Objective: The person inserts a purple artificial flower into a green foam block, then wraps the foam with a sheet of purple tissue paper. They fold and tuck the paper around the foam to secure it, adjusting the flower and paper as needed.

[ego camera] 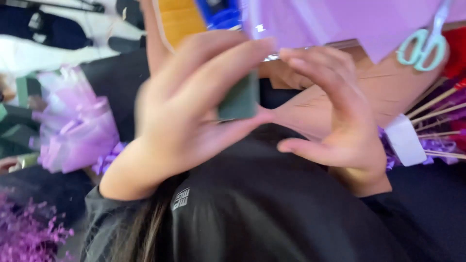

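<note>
Far left: a bunch of purple dried flowers lies at the bottom corner, and above it a bouquet wrapped in lilac tissue rests on its side. Both are well apart from the hands.
Left hand: the left hand is raised in front of the camera, palm toward the viewer. Its fingers are closed on a small dark green block, the thumb under it and the fingers over its top.
Green block: it stands nearly upright, with its long axis running up and down. It is between the two hands, at the fingertips of the left one. The picture is blurred, so its material cannot be told.
Right hand: the right hand is just beside the block, on its right. The fingers are bent and slightly apart. The fingertips reach toward the upper edge of the block, but I cannot tell if they touch it.
Nearer hand: the left hand has the block; the right is only close.
Behind: a lilac paper sheet covers the top.
Far right: mint-green scissors lie on the paper, and below them thin wooden sticks with a white band.
</note>
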